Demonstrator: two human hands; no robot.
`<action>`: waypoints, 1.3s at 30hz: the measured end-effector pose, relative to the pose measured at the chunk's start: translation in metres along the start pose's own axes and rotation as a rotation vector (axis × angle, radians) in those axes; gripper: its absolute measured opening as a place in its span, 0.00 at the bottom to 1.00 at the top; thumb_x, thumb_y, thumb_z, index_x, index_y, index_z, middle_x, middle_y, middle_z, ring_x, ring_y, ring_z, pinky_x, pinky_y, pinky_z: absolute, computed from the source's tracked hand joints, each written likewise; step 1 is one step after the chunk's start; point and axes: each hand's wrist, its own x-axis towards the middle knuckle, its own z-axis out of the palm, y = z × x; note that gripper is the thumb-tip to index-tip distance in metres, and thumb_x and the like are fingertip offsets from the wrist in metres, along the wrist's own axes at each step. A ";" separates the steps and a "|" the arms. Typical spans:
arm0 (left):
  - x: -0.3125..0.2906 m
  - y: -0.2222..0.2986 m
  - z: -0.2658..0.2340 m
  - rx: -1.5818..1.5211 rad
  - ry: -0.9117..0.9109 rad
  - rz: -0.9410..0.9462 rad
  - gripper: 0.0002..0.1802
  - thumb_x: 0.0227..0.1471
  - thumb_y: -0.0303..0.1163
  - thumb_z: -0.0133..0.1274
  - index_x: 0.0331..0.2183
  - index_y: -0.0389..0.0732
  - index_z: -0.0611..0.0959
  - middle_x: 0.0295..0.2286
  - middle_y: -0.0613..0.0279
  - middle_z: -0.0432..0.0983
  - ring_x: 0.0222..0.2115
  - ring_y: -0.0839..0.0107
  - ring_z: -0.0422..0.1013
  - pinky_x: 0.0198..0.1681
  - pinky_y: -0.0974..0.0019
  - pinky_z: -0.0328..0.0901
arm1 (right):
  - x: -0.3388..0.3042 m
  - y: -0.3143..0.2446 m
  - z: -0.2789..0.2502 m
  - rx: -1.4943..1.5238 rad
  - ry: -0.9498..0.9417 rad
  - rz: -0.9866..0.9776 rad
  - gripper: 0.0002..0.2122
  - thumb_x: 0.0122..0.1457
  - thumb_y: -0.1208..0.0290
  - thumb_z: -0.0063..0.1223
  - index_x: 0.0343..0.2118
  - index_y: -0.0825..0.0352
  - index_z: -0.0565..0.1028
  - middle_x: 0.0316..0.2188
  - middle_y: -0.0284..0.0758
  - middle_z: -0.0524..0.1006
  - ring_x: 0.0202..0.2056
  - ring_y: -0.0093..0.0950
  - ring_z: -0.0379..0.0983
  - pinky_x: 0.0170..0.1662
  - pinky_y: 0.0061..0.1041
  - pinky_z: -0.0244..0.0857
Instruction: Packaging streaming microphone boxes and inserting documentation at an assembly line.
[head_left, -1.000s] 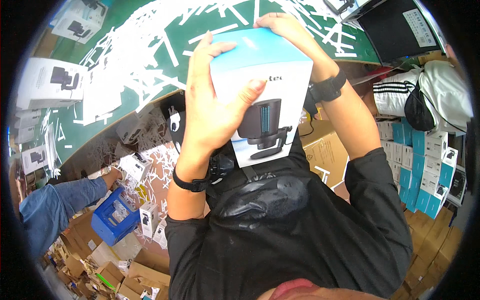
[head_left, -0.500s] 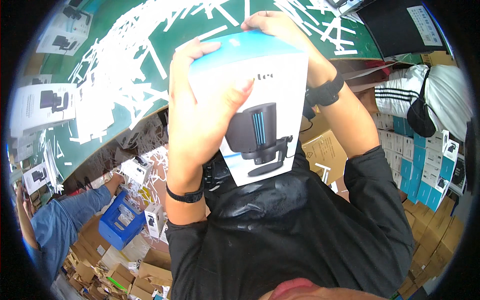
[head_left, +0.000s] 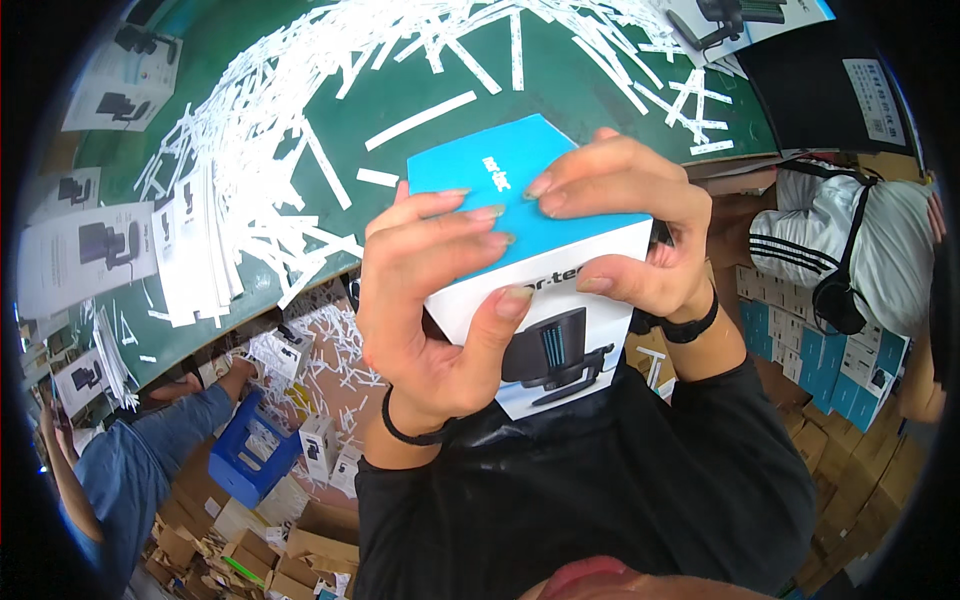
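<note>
Box [head_left: 520, 145]: being held up by both hands at the near side of the desk [head_left: 555, 90], blue top and printed front both showing.
Left hand [head_left: 425, 300]: gripping the left side, fingers lying over the top, thumb pressing on the front.
Right hand [head_left: 645, 225]: gripping the right side, fingertips resting on the top, thumb on the front.
Hold: probably steadying the box from two sides and keeping its top flat.
Strips [head_left: 415, 120]: lying scattered across the desk, seemingly leaving the near middle freer for handling.
Hidden: thumbs covering lettering; back and underside not showing; contact with the shirt [head_left: 600, 490] cannot be told.
Cut off: print [head_left: 755, 25] at far right running past the rim; sheet or carton, unclear.
</note>
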 end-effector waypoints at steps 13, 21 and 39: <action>0.017 -0.006 -0.005 -0.078 -0.066 -0.068 0.19 0.49 0.32 0.66 0.42 0.36 0.81 0.39 0.52 0.78 0.46 0.54 0.73 0.64 0.39 0.52 | 0.008 0.011 -0.006 -0.040 -0.041 0.003 0.23 0.46 0.63 0.72 0.44 0.72 0.82 0.47 0.43 0.81 0.36 0.30 0.77 0.41 0.27 0.64; 0.008 -0.009 -0.005 -0.265 0.067 -0.074 0.26 0.48 0.30 0.68 0.47 0.35 0.75 0.40 0.53 0.73 0.47 0.59 0.71 0.67 0.40 0.47 | -0.011 0.061 -0.004 0.317 -0.149 0.417 0.61 0.35 0.36 0.75 0.69 0.66 0.57 0.61 0.32 0.67 0.30 0.12 0.56 0.29 0.12 0.51; 0.011 0.036 -0.014 -0.596 0.353 0.438 0.09 0.59 0.26 0.56 0.37 0.45 0.71 0.32 0.62 0.65 0.33 0.67 0.66 0.48 0.38 0.68 | 0.058 0.069 0.025 0.986 -1.166 0.191 0.71 0.28 0.51 0.86 0.71 0.79 0.47 0.71 0.48 0.55 0.68 0.36 0.56 0.69 0.36 0.49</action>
